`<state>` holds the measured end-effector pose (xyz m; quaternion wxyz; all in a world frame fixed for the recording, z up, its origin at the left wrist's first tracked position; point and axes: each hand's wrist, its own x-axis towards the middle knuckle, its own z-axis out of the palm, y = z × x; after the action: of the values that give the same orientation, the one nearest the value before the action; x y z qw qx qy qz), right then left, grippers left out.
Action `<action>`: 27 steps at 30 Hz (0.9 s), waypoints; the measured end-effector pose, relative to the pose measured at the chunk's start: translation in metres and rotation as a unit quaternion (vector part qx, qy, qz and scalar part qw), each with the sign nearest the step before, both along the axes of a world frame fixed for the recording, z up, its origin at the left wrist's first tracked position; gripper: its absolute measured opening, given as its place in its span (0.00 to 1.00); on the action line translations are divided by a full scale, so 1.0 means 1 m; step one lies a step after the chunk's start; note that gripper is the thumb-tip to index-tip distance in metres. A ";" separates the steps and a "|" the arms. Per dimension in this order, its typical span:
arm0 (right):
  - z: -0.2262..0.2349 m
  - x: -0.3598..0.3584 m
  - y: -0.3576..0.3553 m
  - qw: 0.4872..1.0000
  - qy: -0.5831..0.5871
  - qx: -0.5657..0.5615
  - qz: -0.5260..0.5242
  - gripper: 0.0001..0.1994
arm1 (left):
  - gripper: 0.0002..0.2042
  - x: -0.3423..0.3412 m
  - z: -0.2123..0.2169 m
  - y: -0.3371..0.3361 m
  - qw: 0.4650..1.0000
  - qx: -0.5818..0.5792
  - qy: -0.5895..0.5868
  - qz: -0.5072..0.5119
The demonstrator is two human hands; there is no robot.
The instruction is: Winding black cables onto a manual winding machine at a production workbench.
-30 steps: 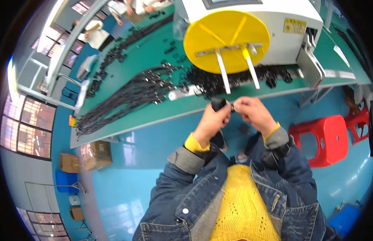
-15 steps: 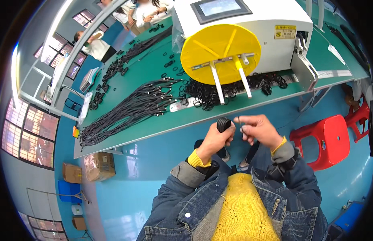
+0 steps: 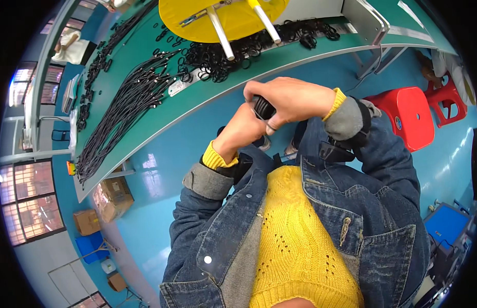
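The black coil (image 3: 264, 108) is held just above the middle of the frame, clear of the table. Its lower left side is gripped by the curled fingers of the left hand (image 3: 242, 131). By the right hand (image 3: 299, 98) the coil is spanned, fingers bent over its top and thumb lowered at its right; whether anything is pinched by those hidden tips cannot be told. A thin dark strand (image 3: 260, 117) is seen crossing the coil's lower side.

If the left grip were loosened, the turns could be sprung apart; if the strand were pulled unevenly, it could be slipped off the coil or the loops skewed. A dropped coil would probably be lost to the blue floor (image 3: 146, 231), as only open air is seen beneath.

Beyond the fingers, the green table (image 3: 153, 120) is bounded by a pale edge running diagonally from lower left to upper right. Upward reach is limited by the metal rods (image 3: 220, 33) jutting from the yellow disc (image 3: 243, 25) and by the heaped black rings (image 3: 223, 59). Room is left toward the lower left; at the right, the red stool (image 3: 407, 118) could be caught by an elbow.
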<state>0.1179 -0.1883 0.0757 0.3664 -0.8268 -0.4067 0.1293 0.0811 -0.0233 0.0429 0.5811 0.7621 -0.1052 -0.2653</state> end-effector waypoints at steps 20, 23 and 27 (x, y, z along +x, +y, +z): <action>-0.058 -0.008 -0.013 0.754 0.511 0.361 -0.202 0.03 | 0.34 -0.005 -0.031 0.043 0.790 -0.493 0.362 0.047; -0.053 -0.012 -0.006 0.811 0.432 0.343 -0.193 0.04 | 0.33 -0.006 -0.035 0.045 0.757 -0.517 0.398 0.023; -0.044 -0.013 0.006 0.948 0.174 0.221 -0.147 0.05 | 0.32 -0.005 -0.041 0.043 0.753 -0.493 0.434 -0.042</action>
<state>0.1044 -0.1823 0.0322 0.6198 -0.7406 -0.2288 0.1224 0.0761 0.0198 0.0014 0.8479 0.1676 0.0106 -0.5029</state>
